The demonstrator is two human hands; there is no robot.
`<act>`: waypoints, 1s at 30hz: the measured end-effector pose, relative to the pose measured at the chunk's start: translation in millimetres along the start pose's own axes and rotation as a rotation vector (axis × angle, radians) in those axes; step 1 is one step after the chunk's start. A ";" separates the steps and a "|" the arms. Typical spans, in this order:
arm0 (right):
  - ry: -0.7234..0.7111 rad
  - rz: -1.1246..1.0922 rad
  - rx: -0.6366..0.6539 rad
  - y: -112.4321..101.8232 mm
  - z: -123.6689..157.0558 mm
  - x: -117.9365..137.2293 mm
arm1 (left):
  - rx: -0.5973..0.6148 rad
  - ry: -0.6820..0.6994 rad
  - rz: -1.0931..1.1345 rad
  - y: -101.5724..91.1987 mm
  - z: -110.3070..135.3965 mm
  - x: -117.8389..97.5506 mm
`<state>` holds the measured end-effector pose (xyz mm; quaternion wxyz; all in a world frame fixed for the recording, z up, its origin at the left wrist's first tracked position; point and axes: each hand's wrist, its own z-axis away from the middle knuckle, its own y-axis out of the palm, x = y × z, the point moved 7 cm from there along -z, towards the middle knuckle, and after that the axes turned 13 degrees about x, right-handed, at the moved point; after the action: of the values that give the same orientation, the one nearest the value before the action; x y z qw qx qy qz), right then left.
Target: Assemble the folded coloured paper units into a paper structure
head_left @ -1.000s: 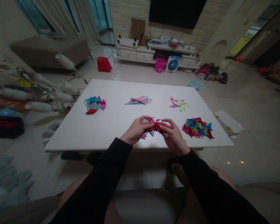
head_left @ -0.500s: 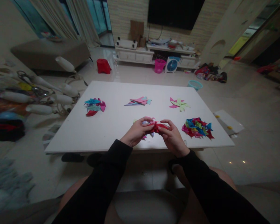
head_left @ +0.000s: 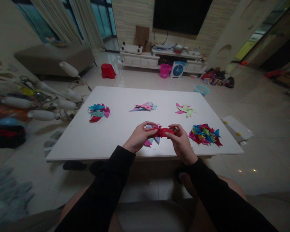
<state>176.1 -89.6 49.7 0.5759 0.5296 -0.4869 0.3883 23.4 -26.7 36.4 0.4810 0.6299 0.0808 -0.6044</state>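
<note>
Between my two hands, above the near edge of the white table, is a red folded-paper piece. My left hand pinches its left end between thumb and fingers. At the other end, my right hand grips it the same way. Pink and lilac folded papers lie on the table just behind and under the red piece, partly hidden by my hands. To the right of my right hand sits a heap of multicoloured folded-paper pieces.
Farther back on the table are a blue, pink and red paper pile, pink and blue folded strips, and green and pink pieces. White lamp arms stand beyond the left edge. A turquoise basket is behind the table.
The red paper's right part now shows as a wider, flatter band, and my right-hand fingers have shifted slightly on it. The view has tilted up a little.
</note>
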 end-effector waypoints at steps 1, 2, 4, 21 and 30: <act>-0.058 0.078 -0.014 -2.2 0.8 7.2 | -0.015 0.007 -0.011 -2.8 0.2 -2.0; -0.113 0.154 -0.024 -3.6 2.1 14.3 | -0.027 0.011 -0.021 -5.3 0.5 -3.9; -0.191 0.273 -0.031 -4.0 5.0 25.6 | -0.039 0.011 -0.033 -8.8 1.0 -7.0; -0.147 0.545 0.050 3.3 6.0 27.3 | -0.195 0.124 -0.927 -40.2 9.2 -37.4; -0.277 0.990 0.379 25.7 8.3 22.0 | 0.050 0.145 -1.273 -8.1 9.0 -30.2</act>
<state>155.1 -95.8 76.7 0.1490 0.3779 -0.6708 0.6205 4.0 -14.3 59.3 0.0062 0.5091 0.4572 -0.7292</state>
